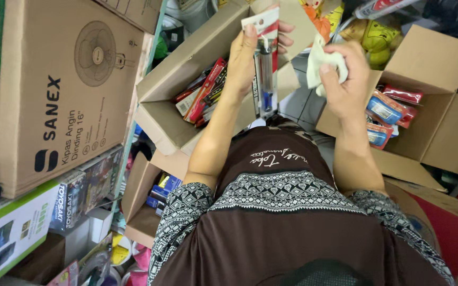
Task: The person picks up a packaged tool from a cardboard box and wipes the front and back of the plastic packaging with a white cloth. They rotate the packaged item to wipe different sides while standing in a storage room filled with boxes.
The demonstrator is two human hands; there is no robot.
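Nearby, open cartons (186, 79), packaged tool (265, 74), cloth (322, 63)

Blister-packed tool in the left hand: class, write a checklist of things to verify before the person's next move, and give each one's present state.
1. Left hand grips the long clear blister pack with the red-and-white card: ok.
2. Right hand holds the crumpled white cloth: ok.
3. Cloth touching the pack: cannot tell; they look slightly apart.
4. Pack intact: cannot tell.
5. Open brown cardboard box of red packs lies beneath the left hand: ok.
6. Open cardboard box of blue and red packets sits beside the right hand: ok.
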